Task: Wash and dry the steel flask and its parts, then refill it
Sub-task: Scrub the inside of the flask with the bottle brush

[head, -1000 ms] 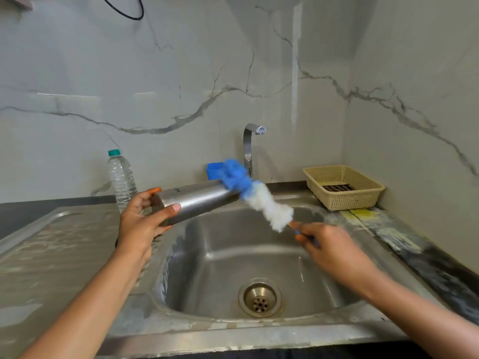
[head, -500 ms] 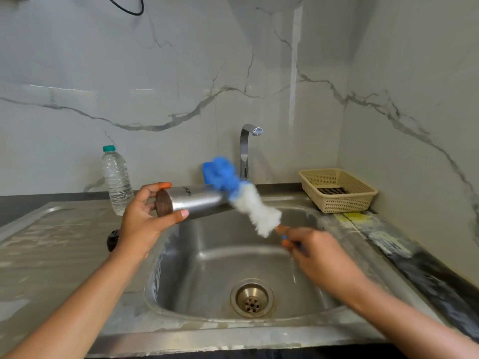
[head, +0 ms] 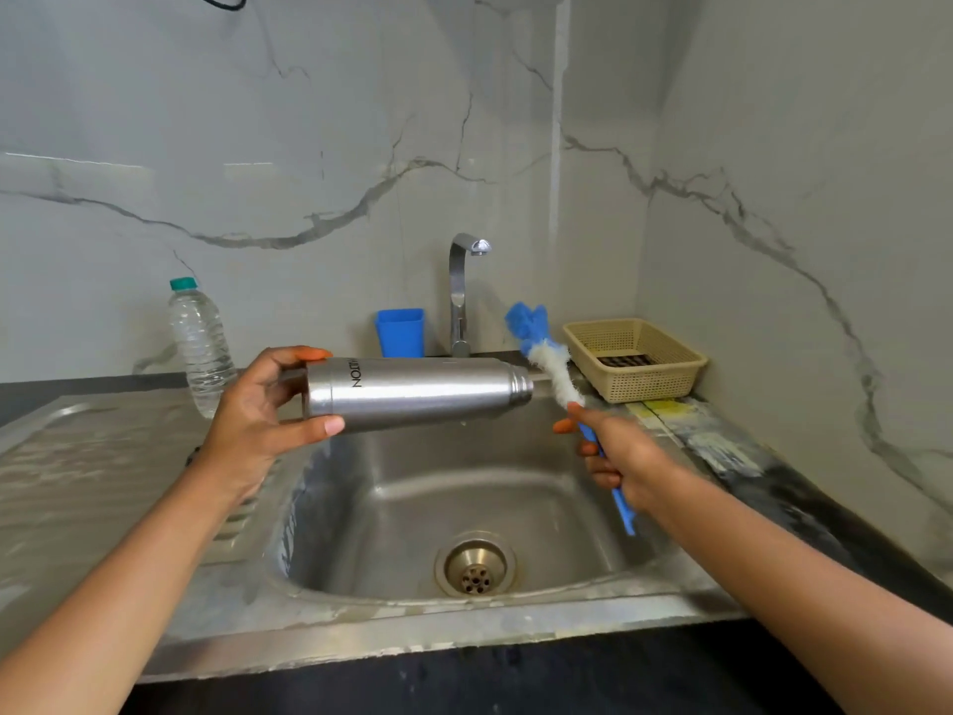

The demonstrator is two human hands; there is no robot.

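1. The left hand point(head: 258, 415) grips the base end of the steel flask point(head: 417, 394), fingers over the top and thumb underneath. The flask lies roughly level above the sink point(head: 330, 508), with its open neck pointing right.
2. The right hand point(head: 619, 456) is closed round the blue handle of the bottle brush point(head: 546, 358). The brush stands tilted, with the blue tuft up and the white bristles below it.
3. What changed: a second ago the brush head was pushed into the flask's mouth with only the white bristles trailing out. Now the whole head is out and sits just beside the neck. From this angle I cannot tell whether the bristles touch the rim.
4. What that means: the inside scrub looks finished, or at least paused. A rinse is likely the next step, since no water shows at the tap point(head: 459, 301).
5. The flask has no cap on, and I cannot make out its other parts anywhere, so drying and refilling are not yet begun.
6. Nearby things: a plastic water bottle point(head: 198, 348) on the left drainboard, a blue cup point(head: 400, 332) beside the tap and a beige basket point(head: 644, 384) in the right corner.
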